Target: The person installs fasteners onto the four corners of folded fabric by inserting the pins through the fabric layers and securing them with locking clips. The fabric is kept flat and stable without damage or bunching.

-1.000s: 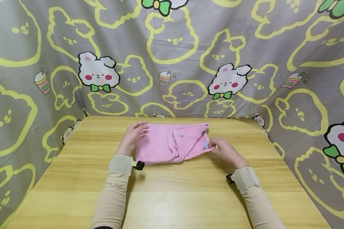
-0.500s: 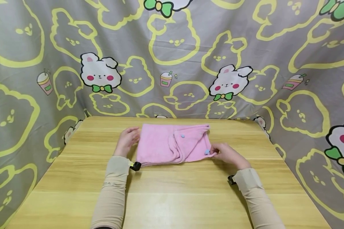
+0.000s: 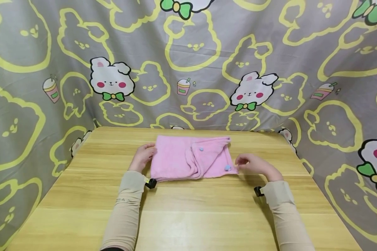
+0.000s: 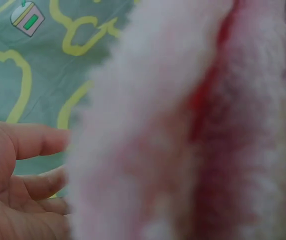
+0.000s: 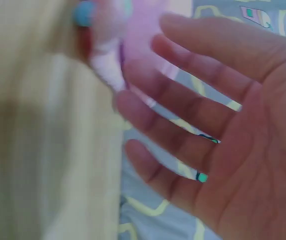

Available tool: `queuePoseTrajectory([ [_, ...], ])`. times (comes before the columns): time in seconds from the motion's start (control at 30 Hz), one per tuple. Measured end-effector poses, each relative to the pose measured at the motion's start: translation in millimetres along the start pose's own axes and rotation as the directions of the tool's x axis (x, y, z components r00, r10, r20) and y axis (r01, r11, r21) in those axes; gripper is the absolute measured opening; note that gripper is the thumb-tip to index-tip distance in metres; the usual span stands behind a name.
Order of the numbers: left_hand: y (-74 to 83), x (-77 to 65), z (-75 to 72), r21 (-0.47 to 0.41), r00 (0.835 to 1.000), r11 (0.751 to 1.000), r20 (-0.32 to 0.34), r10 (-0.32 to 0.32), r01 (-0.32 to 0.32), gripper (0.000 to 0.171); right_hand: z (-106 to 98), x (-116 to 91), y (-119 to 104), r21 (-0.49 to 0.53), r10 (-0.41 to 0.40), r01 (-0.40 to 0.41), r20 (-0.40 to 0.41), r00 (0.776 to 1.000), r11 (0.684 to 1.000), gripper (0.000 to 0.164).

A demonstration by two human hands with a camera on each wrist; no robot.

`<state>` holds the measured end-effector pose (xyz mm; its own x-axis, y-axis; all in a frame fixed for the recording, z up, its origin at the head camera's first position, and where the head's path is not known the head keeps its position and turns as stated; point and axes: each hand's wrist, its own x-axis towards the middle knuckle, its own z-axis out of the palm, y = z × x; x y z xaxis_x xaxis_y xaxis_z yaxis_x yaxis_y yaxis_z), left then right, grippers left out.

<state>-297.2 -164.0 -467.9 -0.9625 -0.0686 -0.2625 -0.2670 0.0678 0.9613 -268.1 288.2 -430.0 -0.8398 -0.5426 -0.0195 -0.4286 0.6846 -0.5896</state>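
Observation:
A folded pink fleece cloth (image 3: 172, 157) lies on the table, its right part creased into a diagonal fold with small blue pompoms (image 3: 227, 168) on it. Beside its left edge is my left hand (image 3: 142, 157), fingers slightly bent; in the left wrist view the fluffy cloth (image 4: 148, 125) hides the fingertips, so I cannot tell whether they touch. Just off the cloth's right front corner, my right hand (image 3: 252, 164) holds nothing. In the right wrist view its fingers (image 5: 168, 127) are spread and loosely extended near the cloth's corner.
The wooden table (image 3: 188, 216) spreads in front of and around the cloth. A grey curtain (image 3: 204, 45) printed with yellow outlines and white rabbits hangs behind and along both sides. A small black camera (image 3: 151, 183) sits at the left wrist, another camera (image 3: 259, 191) at the right.
My right hand has let go of the cloth's front right corner and moved a little right. The left hand went from over the left edge to beside it. The cloth lies nearly the same.

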Motion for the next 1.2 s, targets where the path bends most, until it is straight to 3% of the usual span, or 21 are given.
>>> queuePoseTrajectory([
  [0.23, -1.3, 0.4, -6.5, 0.089, 1.0, 0.996, -0.004, -0.023, 0.024, 0.047, -19, 33, -26, -0.029, -0.094, 0.09, -0.18, 0.979, 0.996, 0.007],
  [0.43, -3.2, -0.2, -9.9, 0.111, 1.0, 0.994, -0.002, -0.006, 0.006, 0.047, -25, 71, -44, -0.001, -0.087, 0.088, -0.178, 0.98, 0.996, 0.016],
  [0.53, -4.8, -1.1, -10.6, 0.113, 1.0, 0.994, 0.005, 0.002, -0.002, 0.045, -24, 90, -51, -0.004, -0.093, 0.093, -0.141, 0.986, 0.996, 0.027],
  [0.67, -6.4, 0.2, -9.2, 0.13, 1.0, 0.992, 0.011, 0.001, -0.002, 0.045, -16, 113, -58, -0.084, -0.106, 0.1, -0.074, 0.992, 0.991, 0.046],
  [0.87, -7.0, 2.1, -8.6, 0.14, 1.0, 0.99, 0.026, 0.004, -0.007, 0.046, 0, 137, -72, -0.175, -0.043, 0.059, 0.095, 0.995, 0.983, 0.069],
  [1.07, -8.9, 2.5, -6.8, 0.121, 0.999, 0.993, 0.034, -0.006, 0.002, 0.047, 11, 151, -79, -0.139, 0.049, -0.014, 0.25, 0.967, 0.99, 0.07],
  [1.2, -9.6, 1.9, -3.8, 0.124, 0.999, 0.992, 0.033, -0.004, 0.0, 0.048, 17, 153, -76, -0.144, 0.081, -0.038, 0.308, 0.948, 0.989, 0.062],
])
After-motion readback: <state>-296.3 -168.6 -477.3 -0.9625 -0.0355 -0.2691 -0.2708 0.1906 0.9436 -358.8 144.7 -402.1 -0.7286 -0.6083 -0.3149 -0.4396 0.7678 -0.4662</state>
